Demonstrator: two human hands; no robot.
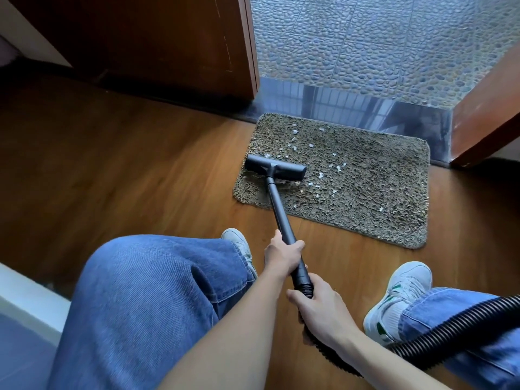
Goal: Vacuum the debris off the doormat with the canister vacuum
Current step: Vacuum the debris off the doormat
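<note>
1. Doormat (pixel 351 192) — shaggy grey-brown pile, rectangular with rounded corners. It lies flat on the wooden floor (pixel 140 164) at the person's one o'clock, its far edge against a glossy dark threshold (pixel 351 105).
2. Debris (pixel 320 175) — small pale flecks strewn over the pile, from the mat's eleven o'clock corner through its centre. One stray fleck lies toward five o'clock.
3. Floor head (pixel 275 170): a wide, flat black bar resting on the mat's nine o'clock side, with flecks just beside it.
4. Wand (pixel 281 215): a straight black tube slanting from the head back toward six o'clock.
5. Left hand (pixel 284 254): fingers wrapped round the wand, the farther of the two grips.
6. Right hand (pixel 323 308): curled round the ribbed cuff at the wand's near end, just behind the left.
7. Hose (pixel 450 327): black and ribbed, curving off toward four o'clock over the right leg.
8. Surroundings: brown door (pixel 154 38) at eleven o'clock, pebbled paving (pixel 380 38) beyond the threshold, blue jeans (pixel 154 291), and white trainers (pixel 405 291) with green trim.
</note>
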